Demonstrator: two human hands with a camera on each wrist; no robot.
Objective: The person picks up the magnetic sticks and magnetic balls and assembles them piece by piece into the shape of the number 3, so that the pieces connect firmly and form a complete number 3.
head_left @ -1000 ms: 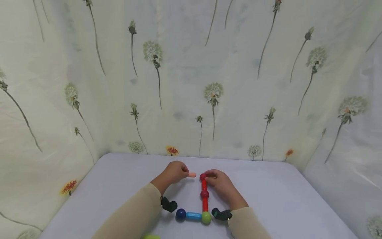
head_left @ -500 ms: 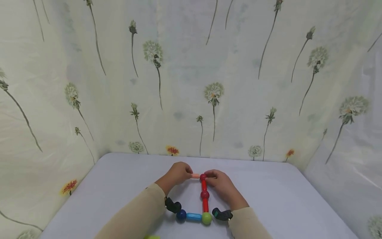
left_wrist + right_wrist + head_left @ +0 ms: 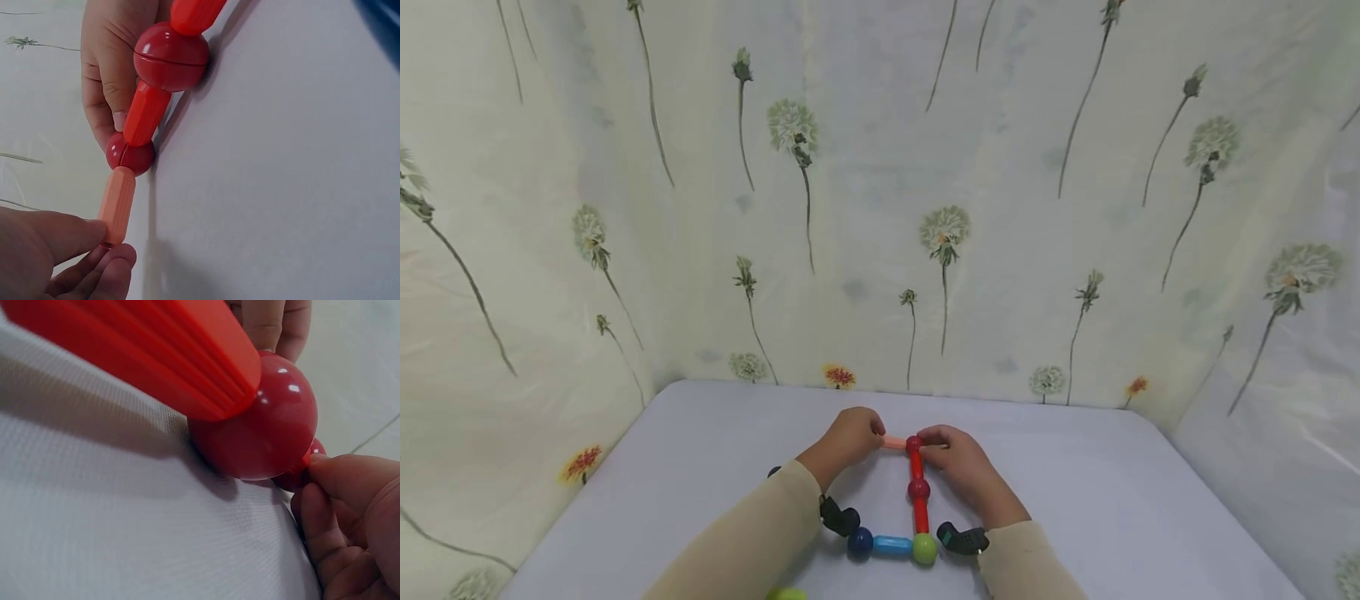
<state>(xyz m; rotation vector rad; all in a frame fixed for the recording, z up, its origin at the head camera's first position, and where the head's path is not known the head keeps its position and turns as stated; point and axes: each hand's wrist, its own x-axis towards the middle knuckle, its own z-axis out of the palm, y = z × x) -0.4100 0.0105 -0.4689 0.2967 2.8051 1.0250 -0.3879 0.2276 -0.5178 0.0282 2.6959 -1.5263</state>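
My left hand (image 3: 848, 437) pinches a salmon building rod (image 3: 116, 203) between thumb and fingers. The rod's far end touches a red ball (image 3: 139, 153) at the back of a line of toy rods and balls. With thumb and fingertips, my right hand (image 3: 962, 467) grips that same ball, the thumb lying by its joint with a red rod (image 3: 148, 112). A second red ball (image 3: 918, 489) and another red rod (image 3: 921, 516) carry the line down to a green ball (image 3: 924, 549). From there a light blue rod (image 3: 892, 546) leads left to a dark blue ball (image 3: 860, 542).
The pieces lie on a white-covered table (image 3: 1075, 483) before a flower-printed curtain (image 3: 865, 208). A yellow-green piece (image 3: 787, 594) shows at the bottom edge, partly cut off. A small dark round thing (image 3: 775, 471) peeks out behind my left sleeve.
My left hand has moved right, bringing the salmon rod from a gap into contact with the far red ball. My right hand has stayed at that ball.
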